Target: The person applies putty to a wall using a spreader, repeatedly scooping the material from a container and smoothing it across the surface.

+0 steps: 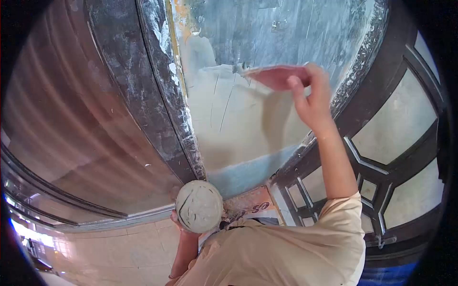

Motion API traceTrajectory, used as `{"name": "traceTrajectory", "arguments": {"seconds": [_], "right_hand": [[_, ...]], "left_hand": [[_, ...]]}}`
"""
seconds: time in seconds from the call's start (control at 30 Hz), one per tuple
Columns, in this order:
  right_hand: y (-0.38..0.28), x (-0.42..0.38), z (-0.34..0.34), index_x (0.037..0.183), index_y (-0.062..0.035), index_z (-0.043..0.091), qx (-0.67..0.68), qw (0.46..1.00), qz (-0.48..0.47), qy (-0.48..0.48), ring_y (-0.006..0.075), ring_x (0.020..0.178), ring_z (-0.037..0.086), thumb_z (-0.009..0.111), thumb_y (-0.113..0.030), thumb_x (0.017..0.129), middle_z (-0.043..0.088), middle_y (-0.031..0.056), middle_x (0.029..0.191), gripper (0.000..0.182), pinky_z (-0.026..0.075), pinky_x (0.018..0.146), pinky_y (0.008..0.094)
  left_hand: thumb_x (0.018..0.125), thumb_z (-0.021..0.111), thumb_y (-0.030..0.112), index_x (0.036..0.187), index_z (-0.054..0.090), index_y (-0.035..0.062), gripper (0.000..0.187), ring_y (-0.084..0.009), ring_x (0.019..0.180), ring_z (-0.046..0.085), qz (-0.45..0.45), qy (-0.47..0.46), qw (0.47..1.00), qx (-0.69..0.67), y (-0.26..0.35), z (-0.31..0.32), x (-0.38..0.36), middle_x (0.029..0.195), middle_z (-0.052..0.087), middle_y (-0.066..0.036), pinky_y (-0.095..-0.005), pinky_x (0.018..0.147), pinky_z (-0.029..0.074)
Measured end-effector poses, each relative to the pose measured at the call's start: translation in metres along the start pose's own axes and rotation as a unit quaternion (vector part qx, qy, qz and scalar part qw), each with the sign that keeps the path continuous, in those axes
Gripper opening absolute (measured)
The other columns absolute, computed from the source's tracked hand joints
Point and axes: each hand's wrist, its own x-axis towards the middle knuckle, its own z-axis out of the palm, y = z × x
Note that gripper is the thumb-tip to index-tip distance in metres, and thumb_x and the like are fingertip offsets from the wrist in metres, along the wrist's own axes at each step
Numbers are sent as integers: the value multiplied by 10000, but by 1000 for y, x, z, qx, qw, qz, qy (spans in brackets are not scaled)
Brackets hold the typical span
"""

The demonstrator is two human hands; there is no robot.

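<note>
My right hand (316, 97) grips a thin red putty spreader (275, 77) by its right end, thumb on the near side. The spreader's far left tip lies at the upper edge of a smooth pale putty coat (238, 112) on the wall. Down at the lower left, my left hand (179, 223) holds a round tub (199, 207) from its left and underside; most of the fingers are hidden beneath it. Grey-white putty with grooves in its surface shows in the tub. Above the pale coat the wall (286, 38) is worn blue-grey.
A dark, paint-smeared frame (162, 95) borders the wall on the left, beside a brown glossy panel (71, 119). On the right stands a dark door or grille with pale panes (396, 124). Light floor tiles (119, 252) lie below, and a printed sheet (253, 205) is at the wall's foot.
</note>
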Motion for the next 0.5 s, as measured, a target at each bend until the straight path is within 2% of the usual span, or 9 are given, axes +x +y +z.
{"name": "traceTrajectory", "arguments": {"seconds": [0.1, 0.17, 0.2, 0.27, 0.33, 0.37, 0.43, 0.47, 0.5], "right_hand": [[20, -49, 36, 982, -105, 597, -97, 980, -128, -115, 257, 845, 557, 627, -262, 859, 596, 55, 854, 202, 356, 774, 397], [29, -68, 52, 1002, -118, 592, -153, 922, -213, -285, 262, 868, 559, 601, -286, 871, 591, 52, 868, 213, 345, 784, 419], [32, -59, 49, 1002, -118, 592, -152, 922, -214, -284, 262, 868, 559, 601, -286, 871, 591, 52, 868, 213, 345, 784, 419], [42, -22, 32, 1011, -130, 598, -218, 955, -136, -150, 259, 895, 567, 584, -299, 876, 609, 47, 906, 217, 336, 783, 431], [50, 10, 5, 1008, -82, 601, -136, 988, -67, 3, 291, 833, 591, 587, -308, 873, 634, 78, 862, 264, 352, 763, 426], [46, 13, -2, 1008, -82, 601, -137, 988, -66, 2, 291, 833, 591, 587, -308, 873, 634, 78, 862, 264, 352, 763, 426], [39, 15, -9, 971, -61, 606, 22, 996, -6, 90, 319, 770, 590, 586, -306, 869, 625, 93, 789, 266, 368, 747, 421], [35, 5, -9, 975, -37, 569, -52, 997, -58, 21, 203, 728, 548, 615, -217, 891, 593, 89, 831, 204, 412, 654, 333], [26, -7, -1, 939, -54, 576, -109, 988, -73, -76, 220, 737, 558, 636, -217, 869, 594, 70, 826, 188, 400, 688, 356]], "left_hand": [[692, 402, 840, 1448, 324, 133, 1037, -346, 1269, 428, 5, -1, 1000, -2, -6, -7, -1, 1445, 381, -127, -525, 1023, 403], [685, 391, 851, 1451, 319, 137, 1049, -349, 1276, 421, 16, 19, 1000, 14, -9, -11, -1, 1451, 373, -128, -527, 1029, 398], [685, 391, 851, 1451, 319, 137, 1049, -349, 1276, 421, 17, 18, 1000, 14, -9, -12, -1, 1451, 373, -128, -527, 1029, 398], [682, 379, 860, 1451, 319, 141, 1055, -354, 1278, 418, 6, 27, 1000, 5, -10, -13, -2, 1454, 369, -129, -530, 1032, 394], [677, 475, 803, 1448, 321, 125, 1038, -357, 1272, 429, 3, 17, 999, -29, -7, 7, -1, 1446, 378, -139, -527, 1022, 408], [673, 571, 746, 1446, 322, 109, 1032, -360, 1265, 440, 2, 6, 998, -62, -6, 14, -1, 1438, 387, -149, -523, 1013, 421], [689, 553, 741, 1443, 327, 109, 1009, -357, 1266, 439, 5, 16, 998, -62, -9, 9, -2, 1437, 388, -148, -522, 1013, 420], [706, 535, 736, 1440, 332, 109, 987, -355, 1268, 438, 9, 25, 998, -63, -11, 4, -2, 1437, 389, -147, -521, 1014, 419], [722, 517, 732, 1436, 336, 109, 965, -352, 1269, 437, 14, 34, 997, -63, -14, -3, -3, 1436, 391, -146, -521, 1015, 418]]}}
